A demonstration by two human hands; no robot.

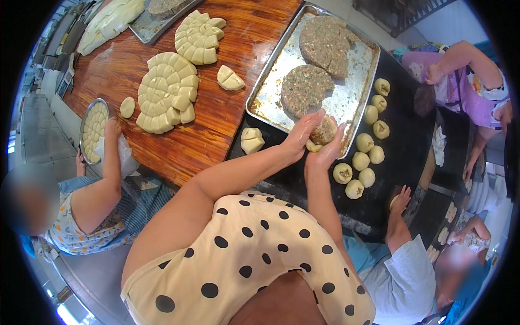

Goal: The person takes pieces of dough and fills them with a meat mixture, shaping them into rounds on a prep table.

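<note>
My left hand (301,134) and my right hand (325,153) are cupped from both sides around a filled dough bun (324,132). A lump of brown minced filling bulges from its top, and pale dough shows beneath. Both hands are over the near edge of a metal tray (264,96). Two big rounded mounds of minced filling, a near one (304,89) and a far one (328,46), sit in that tray. Just left of my hands, a few cut dough pieces (252,141) rest on the black surface. My fingers partly hide the bun.
Several round buns (365,142) lie on the black surface (398,157) at right. Cut dough rounds (167,89) and a dough wedge (230,78) are on the wooden table (216,116). At left a person holds a round dough pan (86,116); another person's hand (401,200) presses at right.
</note>
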